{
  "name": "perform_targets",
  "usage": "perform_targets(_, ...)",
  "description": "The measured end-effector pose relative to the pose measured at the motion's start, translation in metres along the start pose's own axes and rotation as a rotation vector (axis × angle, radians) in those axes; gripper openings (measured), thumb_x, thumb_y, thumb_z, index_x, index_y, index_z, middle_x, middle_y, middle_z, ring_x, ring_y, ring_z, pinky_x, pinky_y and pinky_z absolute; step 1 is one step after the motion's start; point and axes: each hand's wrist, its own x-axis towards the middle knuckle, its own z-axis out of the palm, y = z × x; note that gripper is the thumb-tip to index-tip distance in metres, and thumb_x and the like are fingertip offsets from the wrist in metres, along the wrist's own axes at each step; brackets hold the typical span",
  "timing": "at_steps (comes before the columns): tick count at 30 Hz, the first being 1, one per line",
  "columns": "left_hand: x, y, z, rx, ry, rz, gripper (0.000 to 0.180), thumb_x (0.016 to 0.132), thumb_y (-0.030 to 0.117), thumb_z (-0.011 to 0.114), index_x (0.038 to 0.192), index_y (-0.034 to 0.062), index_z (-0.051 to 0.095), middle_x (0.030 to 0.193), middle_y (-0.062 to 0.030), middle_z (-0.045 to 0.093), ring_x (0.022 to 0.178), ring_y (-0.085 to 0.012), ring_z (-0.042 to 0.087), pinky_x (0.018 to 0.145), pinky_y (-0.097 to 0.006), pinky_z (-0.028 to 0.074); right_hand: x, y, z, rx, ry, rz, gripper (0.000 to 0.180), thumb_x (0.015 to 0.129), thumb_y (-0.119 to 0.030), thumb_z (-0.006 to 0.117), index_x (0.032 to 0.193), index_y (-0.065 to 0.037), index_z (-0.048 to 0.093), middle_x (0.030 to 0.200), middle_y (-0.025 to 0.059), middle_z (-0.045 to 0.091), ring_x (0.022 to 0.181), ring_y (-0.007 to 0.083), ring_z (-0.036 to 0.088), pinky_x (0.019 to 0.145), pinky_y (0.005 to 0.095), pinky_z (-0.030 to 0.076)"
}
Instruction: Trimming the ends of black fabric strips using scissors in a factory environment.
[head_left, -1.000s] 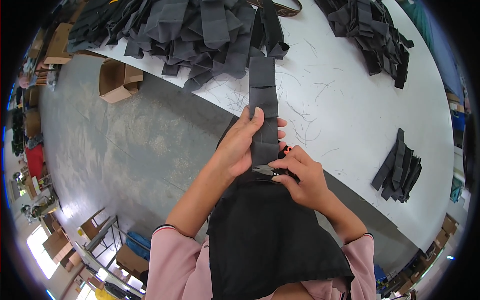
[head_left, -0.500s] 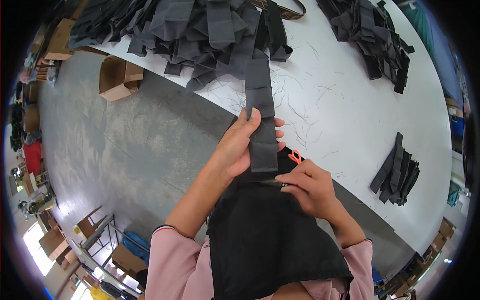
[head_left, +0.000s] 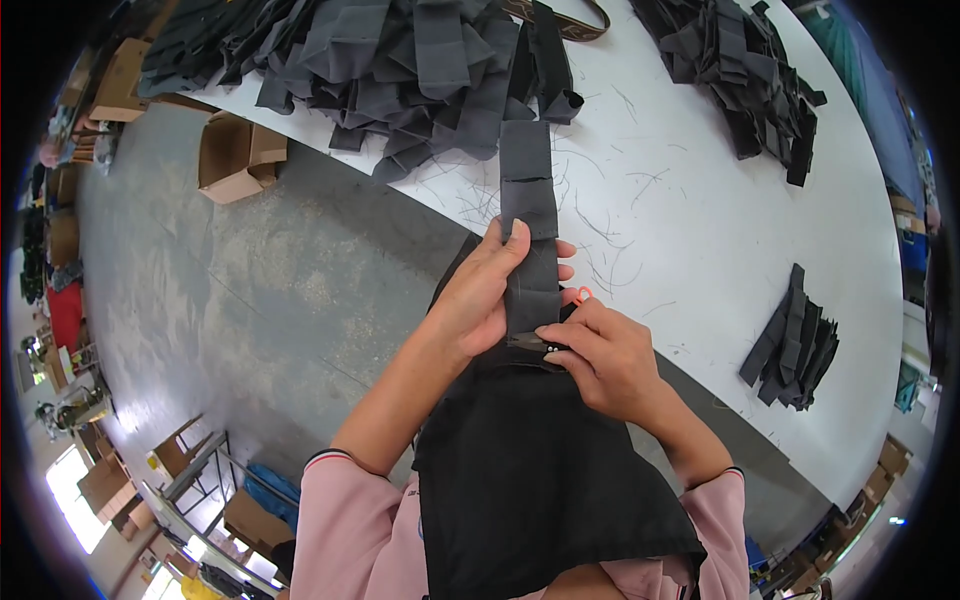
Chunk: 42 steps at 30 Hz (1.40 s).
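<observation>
From here I see my left hand (head_left: 490, 295) clamped on the dark strap (head_left: 528, 215), which stretches from table (head_left: 700, 240) edge to lap. My right hand (head_left: 600, 355), shifted lower than before, pinches small orange-handled snips (head_left: 560, 335) at the strap's base, so trimming looks underway.

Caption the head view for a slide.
Left hand holds a black fabric strip while right hand works small snips at it.
</observation>
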Motion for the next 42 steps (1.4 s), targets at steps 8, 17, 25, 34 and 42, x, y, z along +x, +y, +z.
perform_targets(8, 0.002, 0.000, -0.005, -0.035, -0.016, -0.014, 0.038, 0.096, 0.035, 0.042, 0.122, 0.0073, 0.038, 0.111, -0.0148, 0.055, 0.093, -0.0225, 0.059, 0.079, -0.044, 0.055, -0.007, -0.002, -0.009, -0.126, -0.044, -0.024, 0.025, 0.066, -0.003, 0.071, 0.090, -0.009, 0.065, 0.073, 0.0025, 0.051, 0.063, 0.0201, 0.053, 0.057, 0.0308, 0.044)
perform_targets(17, 0.003, 0.000, 0.001, 0.033, -0.066, 0.034, 0.039, 0.096, 0.033, 0.044, 0.125, 0.0082, 0.035, 0.122, -0.0145, 0.053, 0.097, -0.0234, 0.058, 0.079, -0.040, 0.054, 0.012, 0.019, 0.010, 0.326, 0.047, 0.374, 0.022, 0.065, 0.006, 0.064, 0.083, -0.006, 0.060, 0.073, 0.0072, 0.048, 0.062, 0.0195, 0.052, 0.056, 0.0280, 0.042)
perform_targets(25, 0.007, -0.001, 0.008, 0.171, 0.112, 0.188, 0.032, 0.096, 0.029, 0.048, 0.118, 0.0066, 0.043, 0.110, -0.0138, 0.061, 0.078, -0.0171, 0.063, 0.062, -0.031, 0.055, -0.015, 0.007, 0.029, -0.174, 0.077, -0.187, 0.026, 0.056, -0.001, 0.062, 0.081, -0.010, 0.059, 0.070, 0.0035, 0.045, 0.056, 0.0171, 0.050, 0.046, 0.0300, 0.039)
perform_targets(34, -0.001, 0.002, 0.012, 0.231, 0.156, 0.270, 0.028, 0.097, 0.026, 0.046, 0.112, 0.0023, 0.042, 0.103, -0.0162, 0.063, 0.071, -0.0187, 0.063, 0.060, -0.028, 0.052, -0.015, 0.007, 0.000, -0.164, 0.306, 0.132, 0.039, 0.065, -0.008, 0.075, 0.102, -0.008, 0.062, 0.078, 0.0046, 0.054, 0.058, 0.0187, 0.052, 0.052, 0.0297, 0.041)
perform_targets(42, -0.001, -0.001, 0.015, 0.272, 0.147, 0.282, 0.029, 0.097, 0.026, 0.045, 0.113, 0.0025, 0.042, 0.104, -0.0161, 0.063, 0.071, -0.0180, 0.063, 0.060, -0.028, 0.052, -0.011, 0.004, -0.005, -0.393, 0.270, 0.025, 0.030, 0.068, -0.007, 0.070, 0.098, -0.010, 0.068, 0.075, 0.0009, 0.053, 0.055, 0.0134, 0.047, 0.048, 0.0262, 0.033)
